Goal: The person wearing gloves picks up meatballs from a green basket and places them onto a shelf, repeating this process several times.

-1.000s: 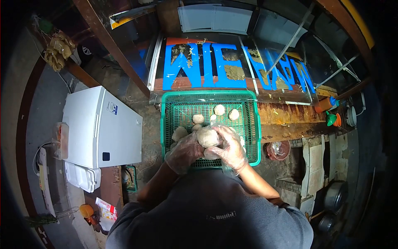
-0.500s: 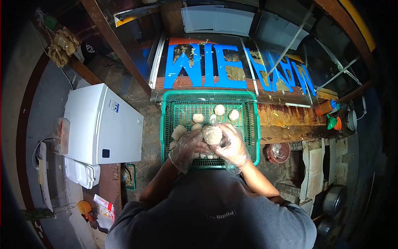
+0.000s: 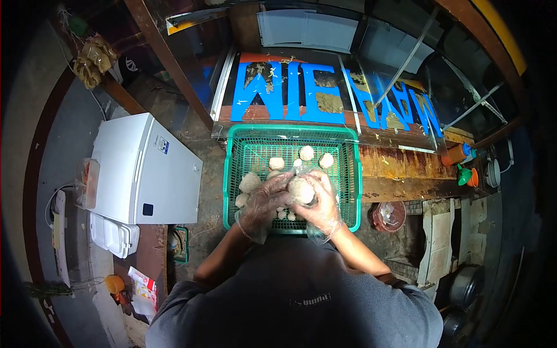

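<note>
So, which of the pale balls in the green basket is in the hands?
The biggest ball, near the basket's middle: both gloved hands, left and right, cup it, raised over the small loose ones.

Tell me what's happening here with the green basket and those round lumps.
A person in clear plastic gloves stands over a green basket. Both hands are cupped around one pale round lump, the left hand on one side and the right hand on the other, just above the basket. Several smaller pale lumps already lie on the basket's mesh floor. A white chest freezer sits off to the left.
</note>
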Tool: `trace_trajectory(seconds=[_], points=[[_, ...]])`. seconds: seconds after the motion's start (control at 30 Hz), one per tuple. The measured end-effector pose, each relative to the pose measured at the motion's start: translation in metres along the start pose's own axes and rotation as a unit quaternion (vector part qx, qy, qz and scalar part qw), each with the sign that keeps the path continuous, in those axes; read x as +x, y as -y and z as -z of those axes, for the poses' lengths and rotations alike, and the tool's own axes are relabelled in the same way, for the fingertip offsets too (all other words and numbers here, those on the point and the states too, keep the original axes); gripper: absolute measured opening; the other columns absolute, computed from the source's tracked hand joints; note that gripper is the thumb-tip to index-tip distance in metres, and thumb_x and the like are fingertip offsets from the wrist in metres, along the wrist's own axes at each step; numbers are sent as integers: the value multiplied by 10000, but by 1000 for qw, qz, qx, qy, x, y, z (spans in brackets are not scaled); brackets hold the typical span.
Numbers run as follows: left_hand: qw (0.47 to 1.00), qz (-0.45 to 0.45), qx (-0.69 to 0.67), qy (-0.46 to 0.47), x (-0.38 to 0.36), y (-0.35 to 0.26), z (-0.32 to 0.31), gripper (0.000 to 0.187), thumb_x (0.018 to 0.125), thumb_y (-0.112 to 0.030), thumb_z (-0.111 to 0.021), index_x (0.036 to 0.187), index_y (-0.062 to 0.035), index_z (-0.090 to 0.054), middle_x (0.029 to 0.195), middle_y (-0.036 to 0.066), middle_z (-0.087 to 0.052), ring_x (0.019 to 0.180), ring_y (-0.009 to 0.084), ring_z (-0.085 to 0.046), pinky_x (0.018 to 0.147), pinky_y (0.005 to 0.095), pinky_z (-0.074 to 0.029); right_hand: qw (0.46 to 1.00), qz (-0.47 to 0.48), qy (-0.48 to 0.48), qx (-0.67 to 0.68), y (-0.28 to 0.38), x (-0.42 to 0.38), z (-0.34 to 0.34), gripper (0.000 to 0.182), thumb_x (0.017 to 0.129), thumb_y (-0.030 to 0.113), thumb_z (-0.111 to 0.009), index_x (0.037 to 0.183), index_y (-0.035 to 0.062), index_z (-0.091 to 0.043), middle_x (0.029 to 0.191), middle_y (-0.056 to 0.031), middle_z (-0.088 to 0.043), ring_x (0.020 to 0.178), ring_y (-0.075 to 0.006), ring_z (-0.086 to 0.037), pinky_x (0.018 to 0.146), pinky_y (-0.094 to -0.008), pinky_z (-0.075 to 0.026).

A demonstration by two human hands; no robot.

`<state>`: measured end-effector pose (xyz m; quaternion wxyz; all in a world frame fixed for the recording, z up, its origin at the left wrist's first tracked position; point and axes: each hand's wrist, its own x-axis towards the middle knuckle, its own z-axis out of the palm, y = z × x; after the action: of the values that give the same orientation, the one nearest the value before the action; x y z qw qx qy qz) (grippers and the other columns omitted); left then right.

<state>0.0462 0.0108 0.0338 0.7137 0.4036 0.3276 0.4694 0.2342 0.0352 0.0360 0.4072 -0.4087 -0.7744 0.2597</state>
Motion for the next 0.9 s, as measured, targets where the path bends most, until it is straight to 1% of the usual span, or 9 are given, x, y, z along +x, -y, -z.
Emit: trace_trajectory(seconds=[0.27,0.33,0.37,0.43,0.5,0.57,0.73,0.83,0.9], points=[[996,-84,-6,-22,-3,7,-4,795,927,-293,-644,1544,-22,-223,1375,184,-527,1246,263,-536,1047,379,-420,999,6,-18,45,-13,1,16,676,608,149,-840,1216,14,-579,1169,-173,-549,1103,-357,-564,931,-432,-480],[971,-138,187,51,-7,7,3,675,954,-281,-606,1501,-3,-324,1385,175,-527,1243,254,-540,1047,384,-424,998,8,-20,61,-13,0,16,666,611,139,-833,1218,25,-582,1161,-173,-574,1074,-373,-580,930,-438,-483],[971,-139,187,50,-8,10,1,675,954,-281,-606,1501,-3,-324,1385,175,-527,1243,254,-540,1047,384,-424,995,-12,-10,104,-11,0,17,677,620,134,-829,1236,27,-570,1168,-168,-587,1067,-357,-593,934,-426,-483],[978,-125,157,-58,-8,-2,-18,352,950,-121,-588,1281,-1,-597,1298,152,-597,1262,248,-521,1067,372,-402,989,-32,2,145,-15,-5,18,687,629,129,-825,1254,29,-557,1174,-162,-599,1059,-340,-606,938,-415,-483],[979,-98,166,-64,-6,2,-15,360,930,-113,-615,1273,-6,-604,1289,158,-606,1241,258,-541,1057,374,-413,943,-119,34,309,-24,-15,15,734,706,88,-813,1347,12,-464,1241,-133,-562,1149,-238,-557,993,-373,-456],[980,-71,175,-69,-3,8,-9,370,909,-106,-641,1266,-12,-610,1280,164,-614,1220,268,-560,1046,376,-424,919,-152,26,363,-20,-19,14,691,709,77,-781,1327,16,-478,1208,-129,-581,1111,-240,-579,976,-360,-462],[897,-202,385,-83,-8,10,-11,466,855,-104,-705,1304,-59,-590,1309,165,-608,1182,307,-594,1011,400,-459,881,-192,55,429,-19,-24,29,574,749,14,-669,1298,18,-502,1172,-127,-591,1099,-225,-588,969,-332,-463],[812,-272,512,-67,-7,17,-10,550,847,-176,-734,1355,-73,-551,1338,182,-583,1221,353,-566,1021,425,-453,941,-108,94,308,-15,-23,37,573,745,26,-638,1305,16,-518,1170,-126,-590,1123,-232,-577,979,-342,-457],[800,-252,540,-59,-13,17,-19,596,833,-208,-748,1375,-81,-534,1358,187,-565,1237,369,-548,1024,437,-449,896,-174,110,395,-1,-23,43,634,721,93,-655,1333,-1,-518,1192,-155,-595,1136,-281,-576,997,-381,-444]])
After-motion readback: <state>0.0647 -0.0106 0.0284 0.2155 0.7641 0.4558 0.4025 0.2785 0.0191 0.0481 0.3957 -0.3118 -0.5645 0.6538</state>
